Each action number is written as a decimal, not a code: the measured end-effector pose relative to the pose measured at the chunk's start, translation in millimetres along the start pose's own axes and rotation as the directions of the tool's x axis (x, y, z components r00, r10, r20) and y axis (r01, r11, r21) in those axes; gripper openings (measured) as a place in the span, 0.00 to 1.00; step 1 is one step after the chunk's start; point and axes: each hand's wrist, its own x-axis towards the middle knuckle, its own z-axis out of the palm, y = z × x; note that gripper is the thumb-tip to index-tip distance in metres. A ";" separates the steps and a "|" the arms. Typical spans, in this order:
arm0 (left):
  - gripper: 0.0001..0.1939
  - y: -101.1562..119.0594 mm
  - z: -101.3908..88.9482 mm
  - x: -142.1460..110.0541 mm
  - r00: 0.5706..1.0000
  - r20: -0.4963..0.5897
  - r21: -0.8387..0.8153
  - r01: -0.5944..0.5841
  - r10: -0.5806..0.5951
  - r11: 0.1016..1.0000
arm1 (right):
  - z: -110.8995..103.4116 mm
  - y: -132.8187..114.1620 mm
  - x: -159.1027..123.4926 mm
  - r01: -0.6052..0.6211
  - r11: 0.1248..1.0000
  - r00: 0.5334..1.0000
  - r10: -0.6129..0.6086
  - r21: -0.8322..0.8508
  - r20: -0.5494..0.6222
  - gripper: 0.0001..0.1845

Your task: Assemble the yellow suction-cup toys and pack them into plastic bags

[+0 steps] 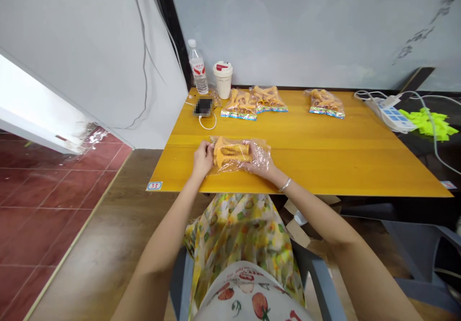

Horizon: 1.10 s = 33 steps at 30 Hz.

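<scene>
Near the table's front edge lies a clear plastic bag (264, 147) with orange trumpet-shaped pieces (232, 153) in it, flared at the left end. My left hand (203, 157) pinches the bag's left side, fingers closed. My right hand (260, 158) is at the bag's right end, its fingers curled around the ends of the pieces. Clear film covers much of this hand; whether it is inside the bag or behind the film I cannot tell. A bracelet circles the right wrist.
Farther back lie three filled bags of similar orange pieces: a left bag (239, 104), a middle bag (268, 99) and a right bag (326, 103). A phone (203, 106) with a cable, a water bottle (198, 68) and a lidded cup (223, 80) stand back left. A power strip (392, 114) sits at right.
</scene>
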 end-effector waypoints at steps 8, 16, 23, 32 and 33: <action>0.08 0.5 2.0 1.2 1.000 -0.028 -0.035 -0.003 0.002 0.999 | -1.3 -1.8 4.8 -0.073 0.997 0.997 0.073 -0.015 0.012 0.41; 0.08 -0.9 3.2 1.5 0.999 -0.037 -0.041 0.001 -0.003 0.999 | -18.6 -18.7 10.4 -0.086 0.991 0.988 0.099 -0.102 0.122 0.40; 0.08 -1.1 -2.4 5.1 0.986 -0.146 -0.002 0.077 -0.077 0.997 | -32.9 -1.3 4.1 -0.108 0.982 0.989 0.122 -0.154 0.085 0.40; 0.07 -27.0 -22.0 13.8 0.934 -0.330 -0.017 0.140 -0.137 0.990 | -55.0 23.4 -3.4 -0.260 0.936 0.959 0.278 -0.235 0.046 0.37; 0.07 -32.1 -28.6 15.3 0.929 -0.343 -0.016 0.141 -0.138 0.990 | -56.7 25.2 -3.9 -0.271 0.935 0.956 0.289 -0.230 0.045 0.37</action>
